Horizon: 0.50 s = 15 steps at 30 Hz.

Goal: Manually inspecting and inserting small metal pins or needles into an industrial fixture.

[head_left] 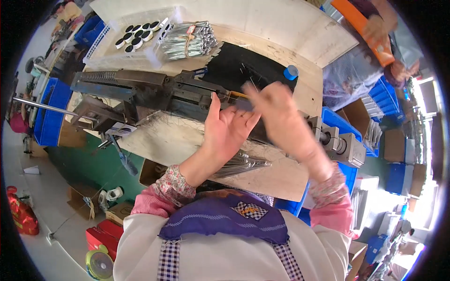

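Observation:
My left hand (228, 125) is palm up with the thumb raised and the fingers loosely spread, and nothing shows in it. It is against the near side of a long dark metal bench machine (187, 93). My right hand (283, 114) is smeared by motion over the machine's right part. A thin pale line, perhaps a wire, shows by its fingertips; whether they grip it is unclear. Several thin metal pieces (244, 70) lie on a black cloth (225, 63) behind the machine. On the near table edge is a bundle of thin metal rods (246, 163).
Farther back are a tied bundle of metal rods (190, 41) and a clear plastic basket (98, 51) with several black-topped white pieces. A blue cap (290, 72) sits on the cloth's right end. At top right another person's hands hold an orange bar (365, 30). Blue bins (50, 112) flank the table.

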Each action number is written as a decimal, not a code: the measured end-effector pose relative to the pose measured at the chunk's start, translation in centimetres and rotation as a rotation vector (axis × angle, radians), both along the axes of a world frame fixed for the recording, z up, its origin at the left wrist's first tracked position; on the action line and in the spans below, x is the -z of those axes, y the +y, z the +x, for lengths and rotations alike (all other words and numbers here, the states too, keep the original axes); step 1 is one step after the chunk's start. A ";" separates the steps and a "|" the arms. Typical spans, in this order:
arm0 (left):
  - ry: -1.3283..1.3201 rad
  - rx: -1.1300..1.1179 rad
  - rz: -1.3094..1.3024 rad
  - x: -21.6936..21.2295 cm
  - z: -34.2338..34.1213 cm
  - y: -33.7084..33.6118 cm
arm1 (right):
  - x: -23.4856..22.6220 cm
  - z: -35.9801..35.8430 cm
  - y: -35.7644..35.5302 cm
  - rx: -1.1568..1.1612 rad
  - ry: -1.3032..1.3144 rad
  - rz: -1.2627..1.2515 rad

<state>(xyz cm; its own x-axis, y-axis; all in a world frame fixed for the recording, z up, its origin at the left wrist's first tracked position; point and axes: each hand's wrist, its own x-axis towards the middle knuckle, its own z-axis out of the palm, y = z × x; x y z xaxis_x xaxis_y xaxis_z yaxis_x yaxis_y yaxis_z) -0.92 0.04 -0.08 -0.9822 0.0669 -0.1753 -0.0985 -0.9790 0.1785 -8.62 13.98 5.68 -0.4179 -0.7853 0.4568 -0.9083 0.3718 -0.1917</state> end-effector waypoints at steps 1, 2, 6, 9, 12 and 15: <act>0.055 -0.009 -0.045 0.2 0.2 0.1 | 0.8 0.8 -0.8 -0.016 -0.004 -0.020; 0.056 -0.013 -0.034 0.3 0.4 0.1 | 1.2 1.2 -1.3 -0.034 -0.008 -0.040; 0.028 -0.092 0.017 0.1 0.9 0.4 | 0.4 -2.2 -0.7 0.160 -0.603 -0.257; 0.010 -0.137 -0.083 0.1 1.2 0.5 | 0.6 -2.4 -1.0 0.118 -0.520 -0.107; 0.021 -0.153 -0.148 0.0 1.2 0.7 | 0.6 -2.4 -1.2 0.025 -0.380 -0.104; 0.057 -0.107 -0.184 -0.4 1.1 0.0 | 0.5 -2.8 -0.7 0.074 -0.403 -0.025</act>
